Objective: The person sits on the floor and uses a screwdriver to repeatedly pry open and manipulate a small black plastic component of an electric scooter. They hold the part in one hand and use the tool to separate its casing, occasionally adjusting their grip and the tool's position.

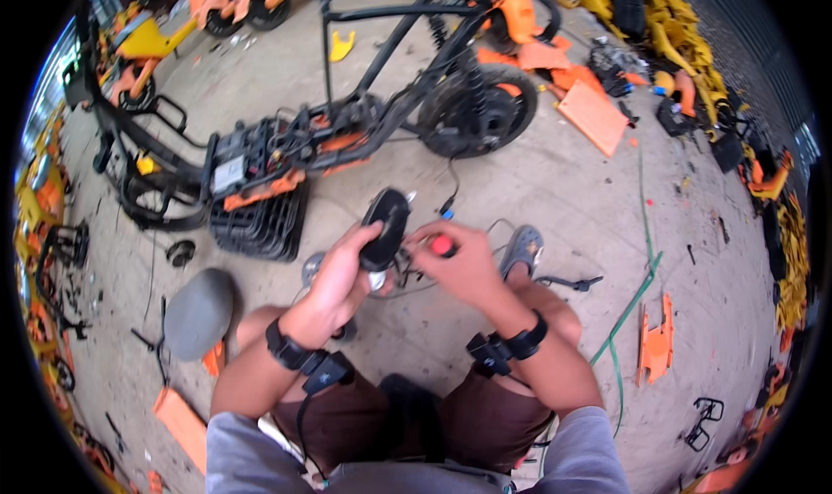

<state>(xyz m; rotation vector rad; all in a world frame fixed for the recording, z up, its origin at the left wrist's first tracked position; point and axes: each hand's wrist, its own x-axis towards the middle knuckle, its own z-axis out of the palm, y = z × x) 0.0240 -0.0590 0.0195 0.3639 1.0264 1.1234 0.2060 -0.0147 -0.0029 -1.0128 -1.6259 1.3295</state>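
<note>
While the left hand pinches a black part, the right hand alongside clasps a red-ended tool.

Tool (apparently) partly hidden by right hand

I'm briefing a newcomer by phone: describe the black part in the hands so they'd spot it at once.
Find the stripped two-wheeler across the upper half, then look below it to the person's left hand. The black part is held there, an oblong with rounded ends. Its broad dark shape sets it apart from the small red-ended piece in the right hand.
</note>
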